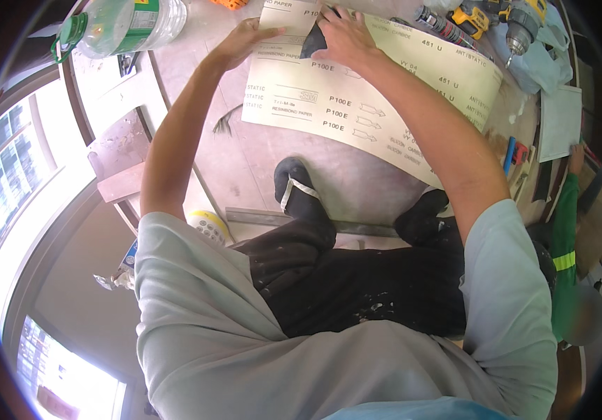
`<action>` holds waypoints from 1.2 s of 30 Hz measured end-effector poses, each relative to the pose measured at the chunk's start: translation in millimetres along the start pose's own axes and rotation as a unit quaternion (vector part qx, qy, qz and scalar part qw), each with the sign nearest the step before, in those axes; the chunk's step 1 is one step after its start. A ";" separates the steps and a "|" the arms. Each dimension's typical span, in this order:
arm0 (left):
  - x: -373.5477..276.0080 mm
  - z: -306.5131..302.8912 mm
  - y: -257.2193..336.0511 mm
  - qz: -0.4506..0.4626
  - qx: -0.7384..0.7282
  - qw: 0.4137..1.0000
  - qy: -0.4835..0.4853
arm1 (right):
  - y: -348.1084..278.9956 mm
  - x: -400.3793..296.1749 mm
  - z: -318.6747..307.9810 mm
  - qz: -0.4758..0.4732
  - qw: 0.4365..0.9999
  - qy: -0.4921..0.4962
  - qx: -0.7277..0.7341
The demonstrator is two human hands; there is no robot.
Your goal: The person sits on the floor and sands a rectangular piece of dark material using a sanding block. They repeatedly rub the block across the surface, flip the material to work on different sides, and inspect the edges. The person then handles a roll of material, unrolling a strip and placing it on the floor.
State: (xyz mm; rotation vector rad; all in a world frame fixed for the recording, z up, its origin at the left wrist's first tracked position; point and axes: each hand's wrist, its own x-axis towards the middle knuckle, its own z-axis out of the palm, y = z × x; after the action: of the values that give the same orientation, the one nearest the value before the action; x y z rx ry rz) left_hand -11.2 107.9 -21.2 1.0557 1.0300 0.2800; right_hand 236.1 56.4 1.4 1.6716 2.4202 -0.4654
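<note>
A large cream sheet of 3M sandpaper (301,100), printed side up, lies before me with its near edge curling up above the floor. My left hand (253,41) holds its left edge, thumb on top and the other fingers hidden behind. Along the top of the sheet, my right hand (347,39) grips beside a dark patch (312,42), which looks like the abrasive side turned over. Its fingers are bent and partly cover the patch. My feet in dark socks and flip-flop sandals (301,186) rest below the sheet.
A clear plastic bottle (122,26) lies at upper left. A cordless drill (524,26), a cartridge tube (448,29) and a plastic bag (547,58) are at upper right. A metal bar (364,229) lies by my feet. Another person's green sleeve (564,226) shows at right, near a handsaw (597,178).
</note>
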 end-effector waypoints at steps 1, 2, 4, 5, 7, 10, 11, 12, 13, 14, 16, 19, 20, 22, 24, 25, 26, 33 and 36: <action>2.7 -3.5 -3.7 0.011 0.008 1.000 0.025 | -0.1 0.7 0.8 -0.005 1.000 0.010 -0.012; 4.2 -6.2 -8.3 0.023 0.016 0.998 0.050 | -1.7 2.2 1.6 0.000 1.000 0.020 -0.001; 8.9 -3.8 -12.1 0.035 0.051 0.995 0.076 | 3.2 5.1 9.2 0.018 0.999 0.037 0.016; 9.1 -1.3 -12.3 0.034 0.079 0.993 0.081 | 5.0 4.6 10.7 0.031 0.998 0.048 0.029; 9.1 0.5 -12.9 0.026 0.128 0.987 0.090 | 3.6 -2.8 14.9 0.049 0.995 0.063 0.056; 15.9 -7.2 -9.2 0.024 0.171 0.980 0.101 | 5.9 -8.8 15.4 0.018 0.993 0.088 0.071; 15.0 -10.5 -9.7 0.028 0.169 0.979 0.109 | 4.8 -8.6 15.2 0.010 0.993 0.093 0.078; 14.2 -6.8 -12.4 0.030 0.164 0.980 0.111 | 4.8 -9.5 15.6 0.005 0.992 0.104 0.074; 13.0 -3.0 -15.1 0.033 0.160 0.980 0.112 | 5.3 -8.1 15.4 0.000 0.992 0.104 0.073; 12.0 -1.1 -16.8 0.026 0.163 0.979 0.118 | 5.8 -6.0 15.2 -0.005 0.992 0.104 0.071; 5.3 4.0 -9.7 0.013 0.169 0.977 0.126 | 7.0 -4.5 12.9 -0.006 0.992 0.101 0.076; 10.5 -2.3 -19.1 0.039 0.150 0.978 0.142 | 2.0 -3.8 6.2 0.007 0.992 0.089 0.091; 9.4 -4.8 -24.0 0.035 0.156 0.977 0.139 | 0.1 -6.8 3.7 0.020 0.992 0.083 0.090; 10.6 -2.6 -20.8 0.032 0.169 0.978 0.122 | 3.2 -8.8 2.8 0.039 0.993 0.083 0.073; 9.9 -4.8 -16.8 0.027 0.167 0.979 0.118 | 7.2 -8.6 4.2 0.039 0.994 0.094 0.048; 8.0 -4.8 -16.4 0.023 0.165 0.979 0.117 | 10.9 -8.5 9.1 0.036 0.992 0.105 0.056; 6.2 -2.5 -17.1 0.030 0.167 0.979 0.117 | 15.2 -8.2 15.1 0.034 0.990 0.117 0.065; -0.7 2.1 -7.9 0.033 0.148 0.982 0.113 | 43.4 12.1 0.7 0.067 0.993 0.081 0.050; -0.4 0.2 -8.8 0.037 0.165 0.978 0.118 | 44.1 12.5 -12.3 0.101 0.991 0.055 0.074</action>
State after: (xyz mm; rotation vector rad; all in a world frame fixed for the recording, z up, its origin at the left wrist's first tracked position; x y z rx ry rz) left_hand -13.6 103.1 -28.2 1.3870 1.2825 0.3055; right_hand 273.2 86.0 2.0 2.0296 2.3054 -0.5460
